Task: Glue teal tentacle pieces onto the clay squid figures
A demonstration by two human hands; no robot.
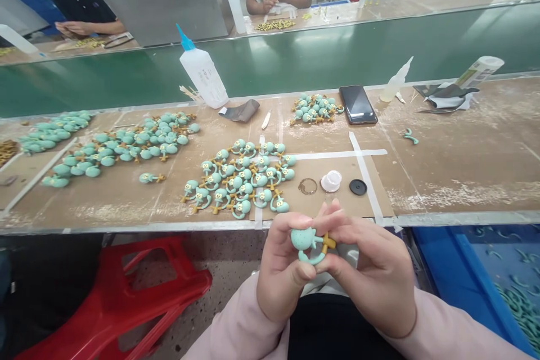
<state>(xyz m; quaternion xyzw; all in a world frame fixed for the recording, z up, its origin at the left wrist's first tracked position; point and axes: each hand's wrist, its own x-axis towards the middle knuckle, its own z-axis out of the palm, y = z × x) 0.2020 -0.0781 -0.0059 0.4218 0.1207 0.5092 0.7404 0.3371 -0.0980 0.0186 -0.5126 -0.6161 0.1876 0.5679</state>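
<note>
Between both hands, just in front of the table's near edge, is a small teal cartoon figurine (302, 239) with a brown body and a curved arm. My left hand (280, 270) pinches its round head and the lower bend of the arm. My right hand (371, 270) grips the brown body end, thumb below and fingers above. The figurine's head points left, its back towards me. Past the hands lie a white cap-like cup (331, 181), a black round lid (358, 187) and a clear ring (307, 186). Many similar figurines with curved arms (242, 177) lie grouped beyond, to the left.
More figurines (126, 143) cover the left of the table. At the back are a blue-tipped bottle (205, 76), a phone (358, 104) and a small dropper bottle (395, 81). A red stool (139, 292) stands lower left; a blue bin (455, 275) with teal curved pieces sits lower right. Two people sit opposite.
</note>
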